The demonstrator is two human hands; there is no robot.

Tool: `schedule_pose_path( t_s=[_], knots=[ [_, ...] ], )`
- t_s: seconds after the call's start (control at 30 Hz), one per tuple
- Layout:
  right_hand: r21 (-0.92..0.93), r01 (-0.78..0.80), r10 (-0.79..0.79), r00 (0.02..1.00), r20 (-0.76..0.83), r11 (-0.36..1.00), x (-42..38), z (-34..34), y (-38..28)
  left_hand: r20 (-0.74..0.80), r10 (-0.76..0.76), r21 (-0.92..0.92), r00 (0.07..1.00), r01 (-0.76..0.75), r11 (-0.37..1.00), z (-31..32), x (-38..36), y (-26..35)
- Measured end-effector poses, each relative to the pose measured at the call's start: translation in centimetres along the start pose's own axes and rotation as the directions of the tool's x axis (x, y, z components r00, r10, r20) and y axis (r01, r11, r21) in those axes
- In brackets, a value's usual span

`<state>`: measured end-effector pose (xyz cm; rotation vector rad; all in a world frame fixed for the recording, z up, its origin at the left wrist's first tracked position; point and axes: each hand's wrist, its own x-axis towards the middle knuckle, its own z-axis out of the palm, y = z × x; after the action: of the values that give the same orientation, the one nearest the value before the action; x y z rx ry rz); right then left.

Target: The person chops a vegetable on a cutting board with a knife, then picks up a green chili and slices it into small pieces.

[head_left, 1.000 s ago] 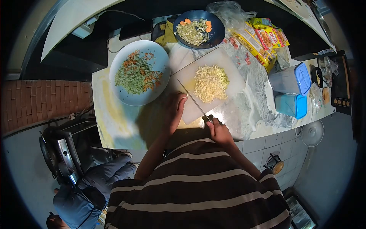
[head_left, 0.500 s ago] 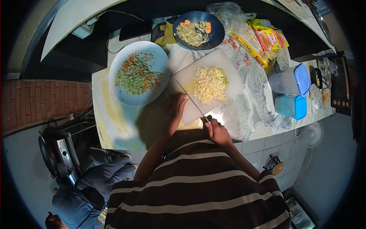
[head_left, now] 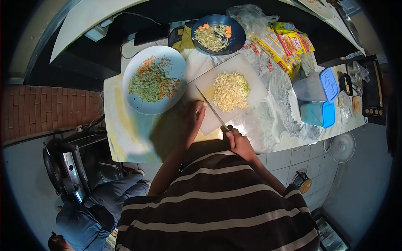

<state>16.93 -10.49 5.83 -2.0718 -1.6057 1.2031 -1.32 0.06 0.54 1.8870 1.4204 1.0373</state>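
Plate (head_left: 132, 90) of chopped vegetables sits beside cutting board (head_left: 247, 67), bowl (head_left: 238, 39) behind.

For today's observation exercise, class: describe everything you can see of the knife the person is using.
The knife has a long, thin, pale blade that looks like metal; its handle is hidden inside the right hand. It lies slanted across the near-left part of the white cutting board, tip pointing away toward the pale blue plate. The left hand rests beside the blade, fingertips near it. The pile of chopped pale food lies just right of the blade; whether they touch cannot be told.
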Motion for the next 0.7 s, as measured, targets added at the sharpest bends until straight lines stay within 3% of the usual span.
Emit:
schedule_pose_path(
  t_s=[0.13,0.33,0.5,0.7],
  knots=[
    [0.049,0.017,-0.018,1.000,0.024,0.999,-0.1,0.5,0.6,-0.007,-0.027,-0.013,1.000,0.027,1.000,-0.1,0.1,0.1],
    [0.028,0.003,-0.004,1.000,0.020,1.000,-0.6,0.2,-0.2,-0.063,0.053,-0.047,0.997,-0.056,0.997,0.2,0.1,-0.3],
    [-0.010,0.010,-0.011,1.000,-0.003,1.000,-0.4,0.9,0.4,-0.102,0.156,0.031,0.982,-0.154,0.988,0.2,0.4,-0.3],
    [-0.016,-0.014,0.014,1.000,-0.005,1.000,-0.3,1.0,0.5,-0.123,0.155,0.056,0.980,-0.149,0.987,1.0,0.1,-1.3]
  ],
)
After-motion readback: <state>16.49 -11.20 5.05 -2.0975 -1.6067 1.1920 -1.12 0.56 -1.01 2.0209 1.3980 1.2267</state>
